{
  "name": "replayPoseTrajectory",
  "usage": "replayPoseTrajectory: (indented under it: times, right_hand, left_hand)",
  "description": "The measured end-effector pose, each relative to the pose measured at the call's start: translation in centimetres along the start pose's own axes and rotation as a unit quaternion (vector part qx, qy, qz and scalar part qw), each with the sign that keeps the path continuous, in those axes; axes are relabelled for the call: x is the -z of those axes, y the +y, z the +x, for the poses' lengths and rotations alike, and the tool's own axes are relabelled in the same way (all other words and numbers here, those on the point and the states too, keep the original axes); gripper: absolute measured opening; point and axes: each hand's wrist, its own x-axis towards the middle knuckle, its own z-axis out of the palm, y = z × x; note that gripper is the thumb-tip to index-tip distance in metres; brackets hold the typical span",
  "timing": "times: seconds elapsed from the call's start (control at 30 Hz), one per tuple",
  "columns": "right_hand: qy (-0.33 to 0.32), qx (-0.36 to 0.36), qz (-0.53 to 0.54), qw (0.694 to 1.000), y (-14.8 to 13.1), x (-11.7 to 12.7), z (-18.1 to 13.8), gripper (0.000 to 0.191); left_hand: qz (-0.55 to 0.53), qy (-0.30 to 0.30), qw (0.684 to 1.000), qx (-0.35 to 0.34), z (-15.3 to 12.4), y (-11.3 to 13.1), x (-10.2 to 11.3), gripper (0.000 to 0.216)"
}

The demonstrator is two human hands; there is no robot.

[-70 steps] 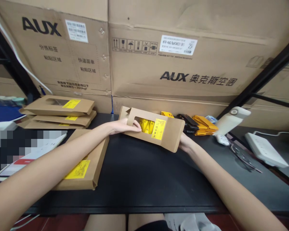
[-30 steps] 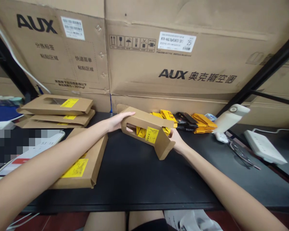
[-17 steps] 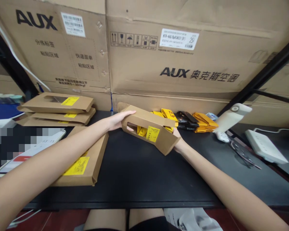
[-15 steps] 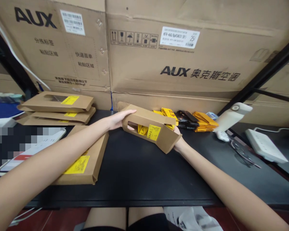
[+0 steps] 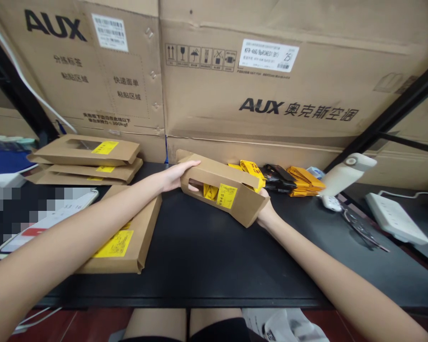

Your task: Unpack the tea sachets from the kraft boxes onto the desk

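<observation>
My left hand (image 5: 176, 176) grips the left end of a brown cardboard box (image 5: 199, 168), thumb along its top edge and fingertips showing through the cut-out window. The box is tilted above the black table, its right-end flap folded out. Yellow packets (image 5: 210, 191) show inside the window, beside a yellow label (image 5: 227, 195). At the box's right end is my right hand (image 5: 266, 209), partly behind the flap; most of its fingers are hidden. The end of another yellow packet (image 5: 253, 172) lies by its fingertips; I cannot tell whether it is held.
Several similar boxes (image 5: 82, 154) are stacked at the back left. Another box (image 5: 142, 237) lies under my left forearm, near a phone (image 5: 60, 213). Black packets (image 5: 278, 178), orange packets (image 5: 305, 180), a white bottle (image 5: 347, 175), glasses (image 5: 364, 228) and a power strip (image 5: 395, 218) stand right.
Hardly anything differs. The whole view shifts slightly, and the right hand's fingertips show a little more beside the yellow packet. Both hands stay at the same box.
</observation>
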Motion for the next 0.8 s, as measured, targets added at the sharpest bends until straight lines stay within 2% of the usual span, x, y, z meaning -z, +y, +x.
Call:
replayPoseTrajectory:
  times: [0.17, 0.33, 0.57, 0.7, 0.8]
  right_hand:
    - [0.05, -0.008, 0.035, 0.998, -1.0, -0.2, -0.2, 0.044]
    - [0.066, -0.017, 0.04, 0.997, -1.5, 0.1, 0.1, 0.047]
    - [0.004, -0.022, 0.044, 0.999, -1.9, 1.0, 0.2, 0.049]
    - [-0.01, -0.04, 0.036, 0.999, -2.3, 1.2, 0.1, 0.045]
    - [-0.018, -0.054, 0.07, 0.996, -2.7, 1.4, 0.0, 0.049]
  left_hand:
    - [-0.022, 0.011, 1.0, -0.004, 0.0, 0.2, 0.0, 0.032]
    - [-0.029, 0.019, 0.999, 0.0, -0.1, 0.3, 0.0, 0.035]
    - [-0.026, 0.004, 1.0, 0.014, -0.2, 0.4, 0.0, 0.042]
    - [-0.021, -0.005, 0.999, 0.025, -0.2, 0.4, 0.0, 0.043]
    - [-0.024, -0.022, 0.999, 0.028, -0.2, 0.4, 0.1, 0.045]
